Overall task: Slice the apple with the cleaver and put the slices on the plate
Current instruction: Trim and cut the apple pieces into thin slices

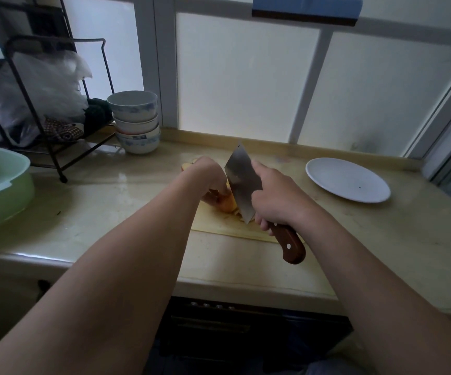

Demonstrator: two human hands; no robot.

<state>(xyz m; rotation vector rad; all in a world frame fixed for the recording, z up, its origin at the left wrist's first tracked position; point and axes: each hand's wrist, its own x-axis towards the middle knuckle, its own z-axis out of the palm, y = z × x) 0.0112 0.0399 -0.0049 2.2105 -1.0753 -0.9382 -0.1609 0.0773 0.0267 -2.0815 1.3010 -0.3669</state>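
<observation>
Centre frame, the right hand [278,196] grips the cleaver [241,182], blade down on the apple [227,203], which the left hand [208,177] holds with curled fingers on the cutting board [219,226]. The white plate [348,180] sits at right on the beige countertop [110,201], frosted windows [246,77] behind.

Apple [225,203]: yellow-orange skin, pale flesh, partly cut, low on the board [219,226]; held from the left by the left hand [208,177] and mostly hidden beneath it. Second piece [187,165] beyond that hand, pale cut face, reddish edge. Cleaver [241,182]: broad steel blade, brown wooden handle with two pale rivets; gripped at the handle's front by the right hand [278,201]; blade on edge against the apple's right side, near corner down at the board, far corner raised. Plate [348,180]: white, round, shallow, flat on the counter [110,201], well apart to the right, with a tiny dark speck.
</observation>
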